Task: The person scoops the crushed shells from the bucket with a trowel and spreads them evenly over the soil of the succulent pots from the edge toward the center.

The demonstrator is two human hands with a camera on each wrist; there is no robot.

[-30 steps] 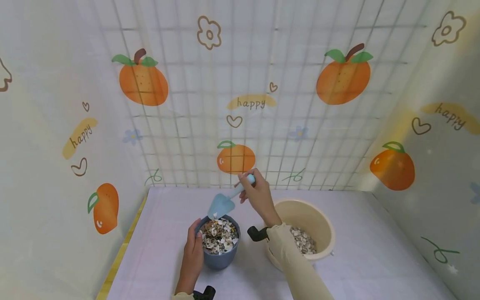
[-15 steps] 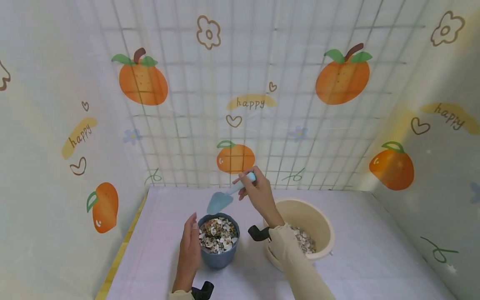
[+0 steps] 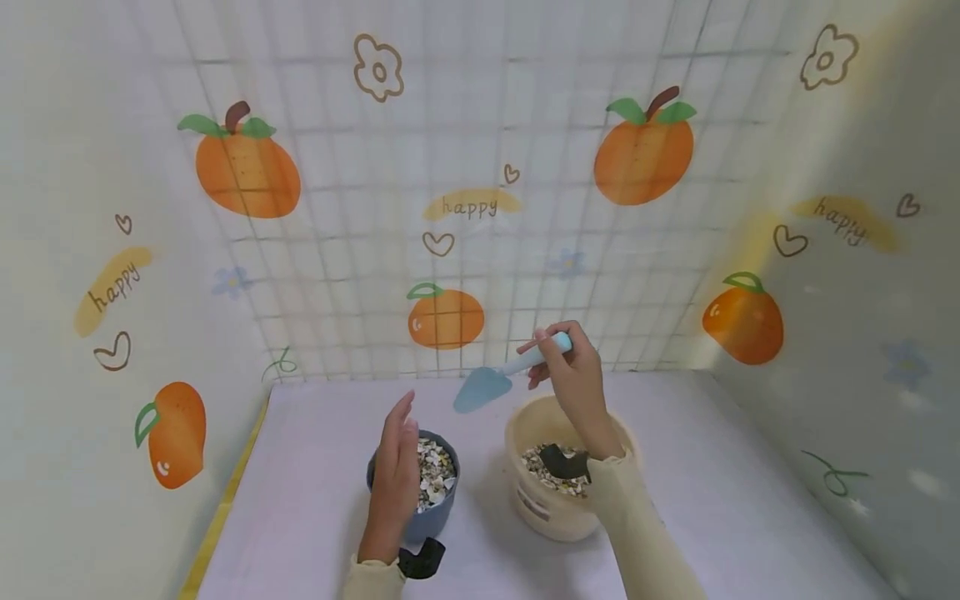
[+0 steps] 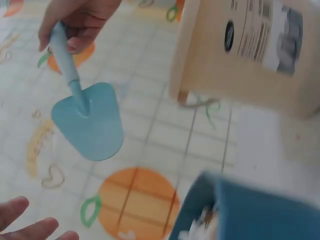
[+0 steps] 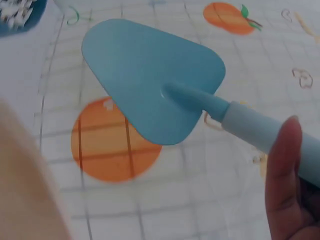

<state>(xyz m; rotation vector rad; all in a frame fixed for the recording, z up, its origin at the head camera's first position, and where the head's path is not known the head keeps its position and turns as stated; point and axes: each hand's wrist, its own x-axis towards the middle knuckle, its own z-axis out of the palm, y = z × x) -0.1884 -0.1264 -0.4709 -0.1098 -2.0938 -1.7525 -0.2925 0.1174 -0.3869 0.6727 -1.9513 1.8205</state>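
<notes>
My right hand [image 3: 583, 385] grips the pale handle of a light blue garden trowel [image 3: 483, 390], raised over the table between the two pots. No material shows on the trowel's blade in either wrist view. My left hand [image 3: 396, 479], fingers straight, stands upright at the left of a blue-grey flowerpot [image 3: 432, 525] and hides part of it. In the left wrist view its fingertips [image 4: 35, 231] are apart from the pot. White and brown shell-like chips [image 3: 437, 479] fill the pot. Below my right forearm is a beige bucket [image 3: 551, 512] holding similar chips [image 3: 536, 460].
A pale cloth covers the table [image 3: 315, 467], with a yellow strip [image 3: 225, 517] along its left edge. Behind stands a wire grid under a sheet printed with oranges [image 3: 446, 319]. Sheets also enclose both sides.
The trowel has moved right, away from the pot's rim toward the bucket. My left hand has let go of the pot's side and its fingers have straightened. The head view has turned slightly right.
</notes>
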